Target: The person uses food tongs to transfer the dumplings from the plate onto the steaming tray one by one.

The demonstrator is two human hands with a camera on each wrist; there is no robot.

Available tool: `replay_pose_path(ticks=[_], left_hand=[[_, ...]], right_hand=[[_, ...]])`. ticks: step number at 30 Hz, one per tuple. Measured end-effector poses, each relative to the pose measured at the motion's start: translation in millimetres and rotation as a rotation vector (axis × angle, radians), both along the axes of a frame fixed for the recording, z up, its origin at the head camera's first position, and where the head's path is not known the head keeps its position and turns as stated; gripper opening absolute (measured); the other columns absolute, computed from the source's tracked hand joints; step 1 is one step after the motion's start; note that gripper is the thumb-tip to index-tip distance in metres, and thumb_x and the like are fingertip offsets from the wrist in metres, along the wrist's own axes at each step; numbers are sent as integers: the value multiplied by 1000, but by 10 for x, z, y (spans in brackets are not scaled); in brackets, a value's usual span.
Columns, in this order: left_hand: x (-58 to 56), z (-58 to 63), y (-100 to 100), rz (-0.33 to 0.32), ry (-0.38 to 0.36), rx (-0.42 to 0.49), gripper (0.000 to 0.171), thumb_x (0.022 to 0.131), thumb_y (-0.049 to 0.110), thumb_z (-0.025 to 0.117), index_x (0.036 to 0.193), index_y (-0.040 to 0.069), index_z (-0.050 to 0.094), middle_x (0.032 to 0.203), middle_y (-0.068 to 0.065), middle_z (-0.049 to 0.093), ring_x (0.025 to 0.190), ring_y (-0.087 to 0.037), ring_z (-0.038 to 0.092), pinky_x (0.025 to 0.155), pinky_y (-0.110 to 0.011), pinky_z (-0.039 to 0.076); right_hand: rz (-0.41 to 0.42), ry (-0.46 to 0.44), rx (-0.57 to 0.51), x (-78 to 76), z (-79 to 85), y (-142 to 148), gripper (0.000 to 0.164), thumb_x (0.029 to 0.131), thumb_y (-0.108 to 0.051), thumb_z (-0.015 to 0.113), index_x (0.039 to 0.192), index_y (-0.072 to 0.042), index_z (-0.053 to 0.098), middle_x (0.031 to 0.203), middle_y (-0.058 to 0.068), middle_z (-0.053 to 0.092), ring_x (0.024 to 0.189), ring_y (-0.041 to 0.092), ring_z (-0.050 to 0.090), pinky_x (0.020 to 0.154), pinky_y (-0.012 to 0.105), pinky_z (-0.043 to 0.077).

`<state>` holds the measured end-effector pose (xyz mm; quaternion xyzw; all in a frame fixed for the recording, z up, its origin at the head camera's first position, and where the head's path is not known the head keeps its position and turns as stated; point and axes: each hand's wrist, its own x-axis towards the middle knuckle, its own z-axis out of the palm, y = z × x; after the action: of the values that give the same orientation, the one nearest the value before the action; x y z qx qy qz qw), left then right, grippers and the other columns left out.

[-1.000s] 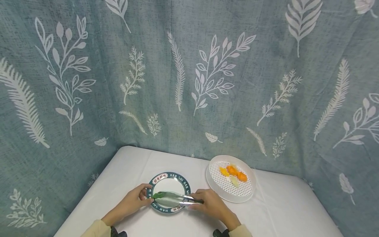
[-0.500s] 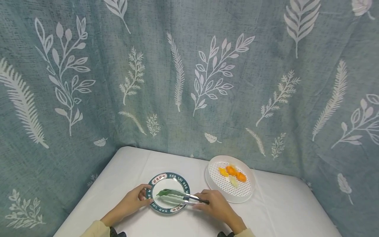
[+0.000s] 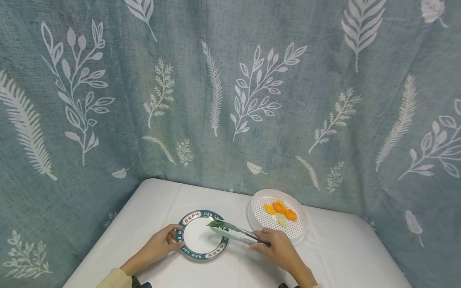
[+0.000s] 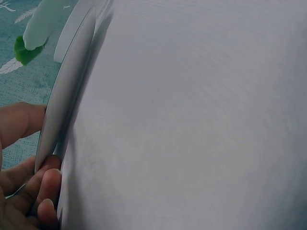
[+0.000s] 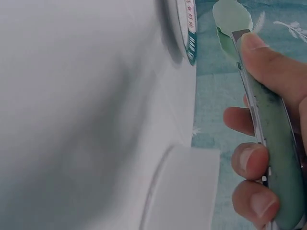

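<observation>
My left hand [image 3: 158, 245] pinches the left side of a white plate [image 3: 196, 255] with a dark teal lettered rim. In the left wrist view, the plate [image 4: 67, 91] shows edge-on between thumb and curled fingers. My right hand [image 3: 281, 247] grips metal tongs [image 3: 254, 236] with pale green, scalloped heads. A dark green leafy piece [image 3: 216, 224] shows at the heads, over the plate's right part in the head view. The thumb presses along the tongs [image 5: 277, 143] in the right wrist view; behind the pale head the leafy piece is partly hidden.
A round white tray with a perforated base [image 3: 253, 220] stands right of the plate, close behind my right hand. Orange pieces [image 3: 279, 207], a yellow piece [image 3: 269, 209] and a pale piece [image 3: 281, 220] lie in it. Patterned blue-green curtain [image 3: 201, 160] hangs behind the white-covered table [image 3: 345, 248].
My right hand has moved right with the tongs, and the leafy piece has gone from the plate's left side to its right. The left hand keeps its hold on the plate.
</observation>
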<state>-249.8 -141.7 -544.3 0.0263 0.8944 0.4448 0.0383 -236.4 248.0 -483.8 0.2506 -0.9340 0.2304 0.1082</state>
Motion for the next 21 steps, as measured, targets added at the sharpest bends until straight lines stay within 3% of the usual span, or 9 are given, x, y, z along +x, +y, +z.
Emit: replay_pose_path(ticks=[6,10,17,21], left_hand=[[23,5,-2,-9,11,18,61,75,36,79,127,18,55,90,3,53,74,-15,48,59,-30,44],[29,17,7,-6,6,18,60,75,36,79,127,18,55,90,2,53,74,-15,48,59,-30,44],[46,38,20,1,12,13,60,75,35,79,128,17,55,90,2,53,74,-15,48,59,-30,45],[41,33,21,-6,13,14,60,76,35,79,128,17,55,90,2,53,74,-15,47,59,-30,44]], right_hand=[[-73,13,-45,71,59,171,49,77,-51,72,113,-18,72,91,-14,68,65,0,52,57,20,44],[-151,27,-42,109,99,294,51,75,-52,74,111,-17,73,88,-17,66,64,1,50,57,20,43],[-232,127,-12,152,164,551,50,74,-53,75,107,-16,74,96,-10,69,78,4,61,67,26,51],[-257,136,-11,181,182,699,47,75,-50,75,108,-17,74,91,-11,68,67,4,54,58,23,45]])
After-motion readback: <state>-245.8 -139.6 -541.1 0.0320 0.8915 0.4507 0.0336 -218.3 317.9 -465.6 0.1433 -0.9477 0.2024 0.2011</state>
